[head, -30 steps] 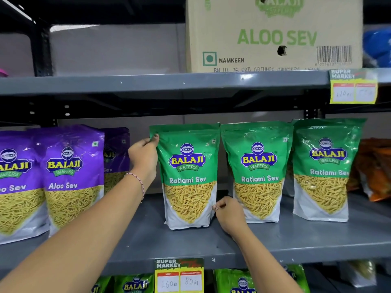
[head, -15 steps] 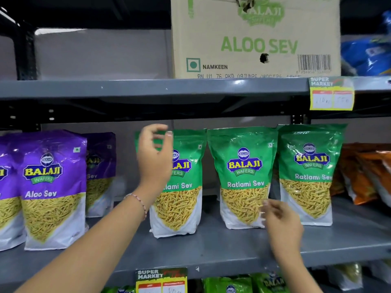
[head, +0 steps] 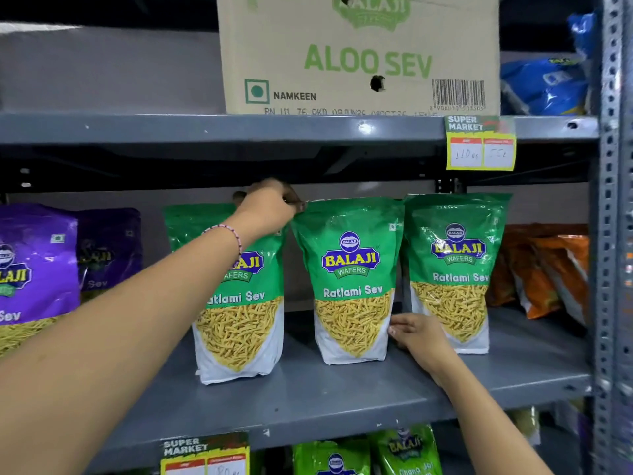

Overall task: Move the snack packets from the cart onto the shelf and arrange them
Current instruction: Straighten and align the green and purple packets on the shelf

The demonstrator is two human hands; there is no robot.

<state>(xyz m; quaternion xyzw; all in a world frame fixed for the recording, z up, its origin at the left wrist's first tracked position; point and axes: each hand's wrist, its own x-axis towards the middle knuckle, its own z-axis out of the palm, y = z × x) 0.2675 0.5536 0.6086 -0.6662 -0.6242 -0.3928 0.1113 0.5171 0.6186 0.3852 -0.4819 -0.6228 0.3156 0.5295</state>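
Note:
Three green Ratlami Sev packets stand upright in a row on the grey shelf (head: 342, 399). My left hand (head: 270, 207) pinches the top left corner of the middle packet (head: 349, 279). My right hand (head: 416, 335) holds that same packet's lower right edge, in the gap beside the right packet (head: 452, 269). The left packet (head: 239, 323) is partly hidden behind my left forearm. The cart is out of view.
Purple Aloo Sev packets (head: 34, 269) stand at the left, orange packets (head: 548, 272) lie at the right. A cardboard Aloo Sev box (head: 359, 56) sits on the shelf above. A perforated steel upright (head: 613, 234) bounds the right side. More green packets (head: 370, 454) sit below.
My left hand has left the left green packet and moved right to grip the middle packet's top. My right hand has shifted right to its lower right edge. The view has moved closer.

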